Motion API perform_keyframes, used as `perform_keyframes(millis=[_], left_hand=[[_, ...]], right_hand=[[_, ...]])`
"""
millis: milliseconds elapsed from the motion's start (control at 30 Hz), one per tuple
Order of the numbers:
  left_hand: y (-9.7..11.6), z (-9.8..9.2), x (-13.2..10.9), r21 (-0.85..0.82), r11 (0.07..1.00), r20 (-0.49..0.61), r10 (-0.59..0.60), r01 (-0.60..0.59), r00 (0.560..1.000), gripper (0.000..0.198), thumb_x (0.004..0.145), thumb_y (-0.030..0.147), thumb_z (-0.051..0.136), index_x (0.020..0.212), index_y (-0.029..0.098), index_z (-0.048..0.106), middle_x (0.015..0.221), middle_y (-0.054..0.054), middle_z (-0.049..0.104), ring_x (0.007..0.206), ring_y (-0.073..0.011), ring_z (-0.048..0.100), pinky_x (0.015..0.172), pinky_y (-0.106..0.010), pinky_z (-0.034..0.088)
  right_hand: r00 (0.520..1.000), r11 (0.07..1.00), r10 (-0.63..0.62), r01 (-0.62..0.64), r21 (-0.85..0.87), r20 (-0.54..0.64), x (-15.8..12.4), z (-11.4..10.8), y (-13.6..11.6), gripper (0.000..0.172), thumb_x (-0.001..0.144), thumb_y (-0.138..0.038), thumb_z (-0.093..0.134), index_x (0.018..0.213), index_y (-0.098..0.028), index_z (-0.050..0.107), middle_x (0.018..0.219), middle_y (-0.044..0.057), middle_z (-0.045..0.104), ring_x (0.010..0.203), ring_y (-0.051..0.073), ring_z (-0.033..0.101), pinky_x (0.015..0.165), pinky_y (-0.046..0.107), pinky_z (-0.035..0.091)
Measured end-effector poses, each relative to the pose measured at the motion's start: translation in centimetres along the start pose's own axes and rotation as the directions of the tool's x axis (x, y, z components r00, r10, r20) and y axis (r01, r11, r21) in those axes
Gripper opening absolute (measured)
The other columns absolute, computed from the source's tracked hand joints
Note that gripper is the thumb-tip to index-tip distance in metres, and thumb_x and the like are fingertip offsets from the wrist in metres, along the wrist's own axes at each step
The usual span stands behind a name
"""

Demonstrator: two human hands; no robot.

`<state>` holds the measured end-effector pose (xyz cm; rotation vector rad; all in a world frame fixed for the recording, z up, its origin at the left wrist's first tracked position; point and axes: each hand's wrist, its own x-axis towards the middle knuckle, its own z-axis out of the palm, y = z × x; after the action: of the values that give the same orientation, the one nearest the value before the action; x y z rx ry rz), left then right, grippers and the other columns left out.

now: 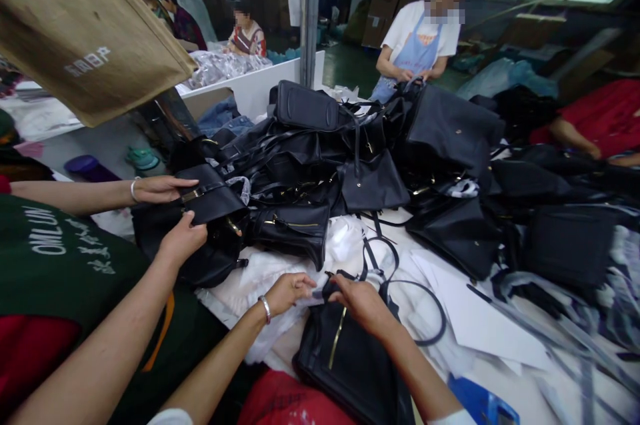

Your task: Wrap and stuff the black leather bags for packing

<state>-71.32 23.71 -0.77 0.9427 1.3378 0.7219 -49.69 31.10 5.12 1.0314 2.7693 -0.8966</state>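
A black handbag (pixel 350 365) with a gold zip lies in front of me on white wrapping paper (pixel 350 245). My left hand (pixel 287 292), a bracelet on its wrist, pinches a bit of the white paper at the bag's top edge. My right hand (pixel 363 302) is closed on the top of the black handbag beside a thin black strap (pixel 425 305) that loops off to the right.
A big heap of black handbags (pixel 375 165) fills the table's middle. At my left a person in a green apron handles another black bag (pixel 200 225) with both hands. A person in a white shirt works at the far side. A brown bag (pixel 90 38) hangs upper left.
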Motion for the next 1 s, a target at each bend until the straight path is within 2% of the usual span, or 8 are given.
perform_keyframes(millis=[100,267,400,533,733,900,1000], left_hand=[[-0.1,0.0,0.4,-0.038,0.998,0.039,-0.05,0.052,0.998,0.038,0.066,0.033,0.067,0.099,0.013,0.064,0.068,0.0,0.059,0.057,-0.0104,0.049,0.05,-0.02,0.035],[0.3,0.3,1.0,-0.063,0.994,0.024,-0.091,0.092,0.996,0.031,0.06,0.034,0.073,0.078,0.013,0.062,0.063,0.002,0.056,0.054,-0.0093,0.048,0.047,-0.02,0.035],[0.9,0.7,1.1,-0.083,0.99,0.043,-0.107,0.11,0.993,0.029,0.061,0.036,0.072,0.073,0.014,0.057,0.059,0.004,0.053,0.05,-0.0075,0.045,0.045,-0.018,0.035],[1.8,1.4,0.9,-0.082,0.994,0.059,-0.065,0.07,0.996,0.027,0.065,0.036,0.07,0.075,0.016,0.055,0.058,0.005,0.052,0.048,-0.007,0.043,0.045,-0.018,0.034],[3.6,2.6,0.8,0.028,1.0,0.028,0.008,-0.009,1.0,0.018,0.067,0.03,0.065,0.075,0.016,0.057,0.062,0.003,0.053,0.052,-0.0084,0.044,0.046,-0.018,0.031],[3.5,3.8,1.5,0.072,0.995,0.042,0.071,-0.074,0.997,0.007,0.068,0.02,0.059,0.069,0.016,0.053,0.058,0.004,0.05,0.053,-0.0085,0.043,0.049,-0.019,0.028],[3.2,3.7,1.6,0.125,0.988,0.026,0.092,-0.095,0.995,0.005,0.07,0.02,0.057,0.07,0.016,0.053,0.06,0.004,0.05,0.055,-0.0093,0.044,0.052,-0.02,0.029]], right_hand=[[1.0,1.0,0.003,-0.003,0.019,0.008,-0.2,-0.1,0.1,0.026,0.091,-0.028,0.046,0.116,-0.021,0.05,0.093,0.006,0.07,0.088,0.019,0.066,0.069,0.023,0.04],[1.0,0.998,-0.003,0.003,0.064,0.007,-0.7,-0.3,0.5,0.025,0.09,-0.032,0.049,0.113,-0.022,0.053,0.089,0.006,0.07,0.087,0.02,0.066,0.069,0.023,0.039],[1.0,0.995,0.002,0.0,0.097,-0.014,-0.8,-0.1,1.1,0.027,0.09,-0.037,0.049,0.113,-0.023,0.054,0.086,0.004,0.07,0.084,0.019,0.066,0.068,0.023,0.039],[0.999,0.99,-0.011,0.017,0.143,-0.042,-0.9,0.0,1.6,0.029,0.09,-0.039,0.049,0.115,-0.023,0.052,0.089,0.004,0.07,0.084,0.019,0.066,0.068,0.023,0.039],[0.998,0.977,-0.028,0.041,0.211,-0.063,-1.2,-0.1,1.7,0.028,0.092,-0.038,0.048,0.116,-0.024,0.049,0.09,0.003,0.069,0.083,0.018,0.065,0.068,0.022,0.038],[0.998,0.969,-0.002,0.017,0.247,-0.062,-1.0,1.1,1.1,0.031,0.09,-0.044,0.048,0.112,-0.022,0.049,0.086,0.003,0.066,0.082,0.019,0.064,0.065,0.022,0.037],[0.994,0.962,0.034,-0.004,0.274,-0.105,-1.8,1.3,2.1,0.038,0.091,-0.045,0.047,0.122,-0.023,0.044,0.088,0.003,0.065,0.082,0.018,0.062,0.07,0.024,0.039]])
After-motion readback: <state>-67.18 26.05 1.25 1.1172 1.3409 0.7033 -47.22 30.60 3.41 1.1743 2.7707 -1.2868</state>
